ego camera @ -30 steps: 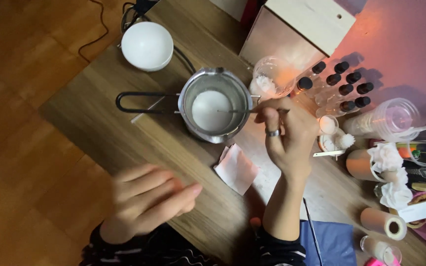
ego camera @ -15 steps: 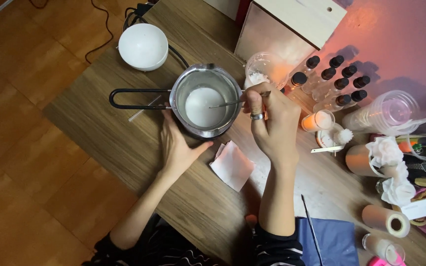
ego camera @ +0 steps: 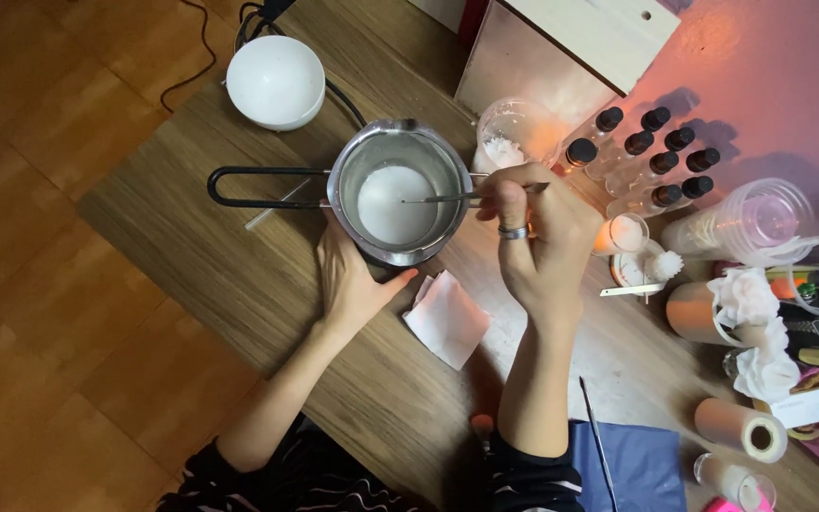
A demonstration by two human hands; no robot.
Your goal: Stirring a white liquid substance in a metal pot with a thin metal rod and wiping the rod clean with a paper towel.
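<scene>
Pot: round steel melting pot (ego camera: 398, 194) with a black wire loop handle, holding white liquid — it stands on the brown wooden table (ego camera: 191, 237), near the far edge.
Left hand (ego camera: 351, 280): fingers together, cupped against the pot's near wall.
Right hand (ego camera: 547, 242): pinching a thin metal stirring stick (ego camera: 447, 198), whose tip lies in the white liquid.
Beside: folded pink paper square (ego camera: 447, 320) just near the pot; white dome-shaped bowl (ego camera: 275, 82) farther off — well apart.

The left hand (ego camera: 351, 281) rests against the near side of a metal pot (ego camera: 398, 192) of white liquid on the wooden table (ego camera: 239, 275). The right hand (ego camera: 544, 237) pinches a thin stick (ego camera: 447, 197) whose tip dips into the liquid.
</scene>
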